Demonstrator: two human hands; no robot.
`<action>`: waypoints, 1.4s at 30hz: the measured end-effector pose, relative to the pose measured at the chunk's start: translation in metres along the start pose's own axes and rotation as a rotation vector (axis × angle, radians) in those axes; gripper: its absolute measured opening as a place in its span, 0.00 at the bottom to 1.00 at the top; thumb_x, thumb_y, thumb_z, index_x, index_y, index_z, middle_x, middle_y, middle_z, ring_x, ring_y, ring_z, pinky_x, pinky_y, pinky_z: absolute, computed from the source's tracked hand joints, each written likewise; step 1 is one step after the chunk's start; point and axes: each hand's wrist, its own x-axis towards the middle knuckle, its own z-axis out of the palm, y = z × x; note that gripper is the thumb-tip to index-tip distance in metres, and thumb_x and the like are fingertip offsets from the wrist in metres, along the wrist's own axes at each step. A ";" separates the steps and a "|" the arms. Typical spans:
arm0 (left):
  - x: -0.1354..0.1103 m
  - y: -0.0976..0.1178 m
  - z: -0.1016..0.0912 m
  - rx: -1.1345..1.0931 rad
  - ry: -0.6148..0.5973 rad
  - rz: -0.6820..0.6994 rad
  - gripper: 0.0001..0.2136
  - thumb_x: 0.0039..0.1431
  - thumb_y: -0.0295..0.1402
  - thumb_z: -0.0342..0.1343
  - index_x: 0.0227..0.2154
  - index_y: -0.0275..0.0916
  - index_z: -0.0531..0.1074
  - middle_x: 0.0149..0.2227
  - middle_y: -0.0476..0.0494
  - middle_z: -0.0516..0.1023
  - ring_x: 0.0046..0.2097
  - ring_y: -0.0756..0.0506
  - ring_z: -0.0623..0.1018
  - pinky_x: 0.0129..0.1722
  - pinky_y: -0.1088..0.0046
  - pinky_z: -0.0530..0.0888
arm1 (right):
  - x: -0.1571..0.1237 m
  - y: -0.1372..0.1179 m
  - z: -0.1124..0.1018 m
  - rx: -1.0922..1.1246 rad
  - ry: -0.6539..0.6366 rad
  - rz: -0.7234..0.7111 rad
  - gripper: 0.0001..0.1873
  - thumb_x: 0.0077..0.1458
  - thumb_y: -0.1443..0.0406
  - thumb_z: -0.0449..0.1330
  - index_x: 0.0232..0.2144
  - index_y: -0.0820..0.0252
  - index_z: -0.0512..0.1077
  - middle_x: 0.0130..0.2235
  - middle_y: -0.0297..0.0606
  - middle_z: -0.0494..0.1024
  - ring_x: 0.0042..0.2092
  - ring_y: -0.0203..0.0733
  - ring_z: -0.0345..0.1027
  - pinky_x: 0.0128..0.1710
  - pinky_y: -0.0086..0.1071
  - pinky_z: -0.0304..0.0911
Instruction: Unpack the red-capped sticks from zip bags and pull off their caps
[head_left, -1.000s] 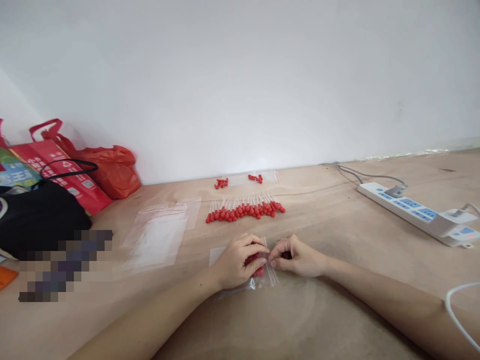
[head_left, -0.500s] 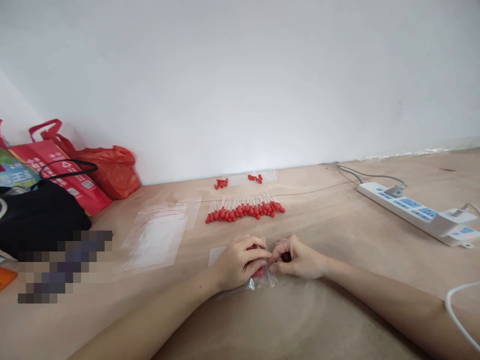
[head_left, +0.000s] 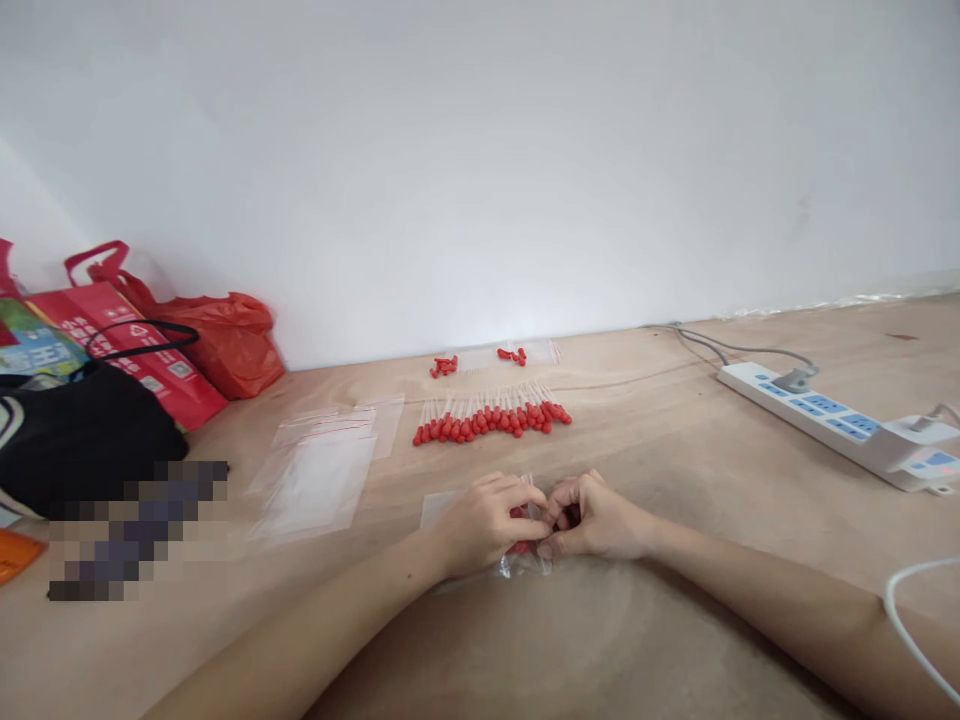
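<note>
My left hand (head_left: 489,522) lies across the bag (head_left: 519,568), and my right hand (head_left: 589,515) sits at three o'clock from it, by the bag's right end. That end is the spot that counts – the fingertips of both hands come together there. The bag looks longest from nine to three, but my left hand hides a lot of it. Red bits (head_left: 519,547) show inside, just under the left fingers.

There is a gap between the left thumb and first finger, and I can't tell if they pinch the bag or only press on it. The right fingers are curled in near the thumb; I can't tell if they hold the bag between them. The left hand is nearer its middle, the right nearer its end.

The red droppers (head_left: 491,422) lie in a row at twelve, near, with the wall (head_left: 480,180) farther back. Flat bags (head_left: 322,475) lie at ten, the power strip (head_left: 799,405) well apart at two. The table (head_left: 622,650) runs on toward six – I can't see its near edge
</note>
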 end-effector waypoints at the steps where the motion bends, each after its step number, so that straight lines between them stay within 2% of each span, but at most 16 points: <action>1: 0.001 0.000 0.000 0.028 0.005 0.035 0.09 0.59 0.30 0.48 0.30 0.41 0.73 0.37 0.47 0.74 0.35 0.51 0.71 0.34 0.74 0.65 | 0.000 0.001 0.000 0.006 -0.002 0.006 0.14 0.36 0.54 0.64 0.22 0.60 0.74 0.18 0.25 0.63 0.22 0.27 0.53 0.29 0.26 0.51; 6: 0.005 -0.002 -0.001 0.121 0.053 0.174 0.08 0.59 0.27 0.47 0.29 0.38 0.71 0.30 0.49 0.75 0.31 0.52 0.71 0.29 0.75 0.65 | 0.000 0.002 -0.001 0.036 -0.032 0.024 0.15 0.37 0.54 0.64 0.22 0.61 0.74 0.19 0.26 0.65 0.22 0.27 0.53 0.27 0.26 0.50; 11: 0.003 -0.002 -0.001 0.129 0.073 0.186 0.10 0.59 0.26 0.45 0.27 0.37 0.70 0.28 0.48 0.75 0.28 0.52 0.71 0.26 0.76 0.65 | 0.000 0.002 -0.001 0.041 -0.046 0.025 0.15 0.39 0.54 0.63 0.21 0.61 0.73 0.18 0.27 0.65 0.22 0.26 0.53 0.25 0.25 0.49; 13: 0.000 -0.003 0.000 0.113 0.085 0.159 0.11 0.60 0.27 0.43 0.27 0.37 0.70 0.28 0.47 0.75 0.28 0.52 0.72 0.26 0.77 0.66 | -0.002 0.002 -0.001 0.058 -0.029 0.006 0.17 0.41 0.52 0.61 0.24 0.62 0.72 0.18 0.27 0.65 0.21 0.27 0.53 0.25 0.25 0.50; 15: -0.005 -0.005 0.001 0.094 0.109 0.113 0.11 0.60 0.27 0.43 0.29 0.37 0.70 0.30 0.47 0.75 0.29 0.52 0.73 0.27 0.78 0.67 | -0.004 0.002 -0.001 0.062 0.024 -0.070 0.19 0.43 0.51 0.59 0.29 0.62 0.70 0.21 0.28 0.66 0.22 0.28 0.54 0.26 0.26 0.52; 17: -0.009 -0.007 0.002 0.085 0.131 0.071 0.12 0.61 0.27 0.41 0.30 0.37 0.70 0.31 0.46 0.75 0.31 0.52 0.73 0.27 0.78 0.67 | -0.007 0.002 -0.002 -0.011 0.076 -0.223 0.20 0.43 0.51 0.60 0.32 0.61 0.67 0.25 0.30 0.68 0.26 0.30 0.58 0.31 0.29 0.54; 21: -0.012 -0.009 0.000 0.075 0.164 0.058 0.13 0.61 0.28 0.39 0.31 0.37 0.70 0.32 0.45 0.76 0.31 0.52 0.74 0.28 0.78 0.67 | -0.008 0.002 -0.003 -0.242 0.081 -0.523 0.18 0.42 0.52 0.62 0.29 0.59 0.67 0.30 0.34 0.70 0.35 0.36 0.61 0.39 0.33 0.51; 25: -0.012 -0.009 0.000 0.070 0.172 0.077 0.12 0.61 0.27 0.41 0.31 0.36 0.70 0.32 0.46 0.77 0.31 0.52 0.74 0.27 0.78 0.67 | -0.004 0.007 0.002 -0.477 0.214 -0.711 0.06 0.52 0.63 0.55 0.27 0.59 0.67 0.29 0.34 0.70 0.33 0.34 0.59 0.37 0.33 0.47; 29: -0.012 -0.009 0.002 0.063 0.180 0.085 0.10 0.59 0.25 0.43 0.30 0.36 0.70 0.31 0.46 0.76 0.31 0.52 0.74 0.27 0.79 0.67 | 0.001 0.008 0.004 -0.659 0.364 -0.915 0.07 0.54 0.68 0.51 0.26 0.58 0.67 0.26 0.31 0.69 0.30 0.33 0.55 0.37 0.33 0.46; 31: -0.010 -0.010 0.001 0.060 0.172 0.078 0.09 0.58 0.24 0.44 0.30 0.36 0.69 0.31 0.46 0.76 0.31 0.52 0.74 0.27 0.79 0.67 | 0.002 0.008 0.004 -0.706 0.394 -0.955 0.08 0.54 0.69 0.51 0.25 0.58 0.67 0.24 0.31 0.68 0.30 0.33 0.54 0.36 0.33 0.45; 36: -0.002 -0.009 -0.006 0.008 0.058 0.081 0.08 0.58 0.24 0.46 0.27 0.36 0.68 0.32 0.46 0.76 0.34 0.50 0.72 0.34 0.76 0.68 | 0.003 0.009 0.004 -0.740 0.452 -0.964 0.09 0.53 0.71 0.49 0.24 0.59 0.66 0.24 0.31 0.67 0.29 0.33 0.53 0.36 0.34 0.45; 42: 0.000 -0.009 -0.003 0.055 0.038 0.141 0.11 0.59 0.24 0.44 0.24 0.36 0.66 0.29 0.48 0.75 0.34 0.50 0.70 0.35 0.73 0.66 | 0.004 0.008 0.005 -0.878 0.392 -0.978 0.13 0.55 0.72 0.45 0.22 0.60 0.64 0.21 0.29 0.63 0.28 0.32 0.52 0.38 0.35 0.44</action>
